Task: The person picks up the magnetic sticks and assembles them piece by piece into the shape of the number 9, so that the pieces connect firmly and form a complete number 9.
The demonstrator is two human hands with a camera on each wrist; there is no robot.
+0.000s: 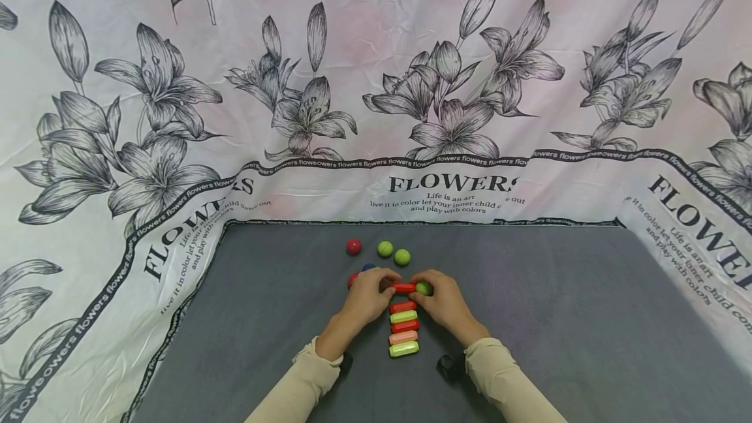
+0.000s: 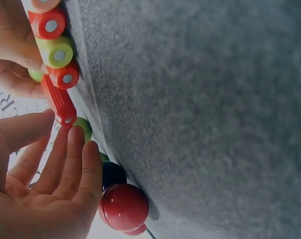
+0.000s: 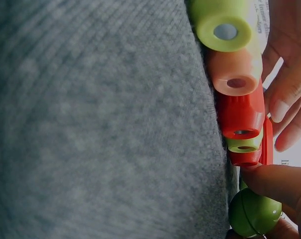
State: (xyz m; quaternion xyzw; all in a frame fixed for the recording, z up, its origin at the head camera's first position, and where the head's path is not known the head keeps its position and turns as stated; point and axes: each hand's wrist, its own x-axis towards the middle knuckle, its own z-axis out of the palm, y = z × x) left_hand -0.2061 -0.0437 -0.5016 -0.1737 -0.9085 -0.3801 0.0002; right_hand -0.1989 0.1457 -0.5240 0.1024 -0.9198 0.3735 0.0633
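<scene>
I find the left grip [image 1: 370,296] and right grip [image 1: 440,299] pinching opposite ends of the red stick [image 1: 403,288], held between them. An uneven release could tilt it into the nearby stick row [image 1: 404,326]; a finger nudge could roll the green ball [image 1: 424,288] beside the right grip.

on the grey counter [image 1: 558,318], a red bar [image 1: 403,288] is held by the left grip [image 1: 369,296] and the right grip [image 1: 442,302]. five bars [image 1: 405,326] are lined up nearer; beyond, two green balls [image 1: 402,257] and a red ball [image 1: 354,247] are seen.
</scene>
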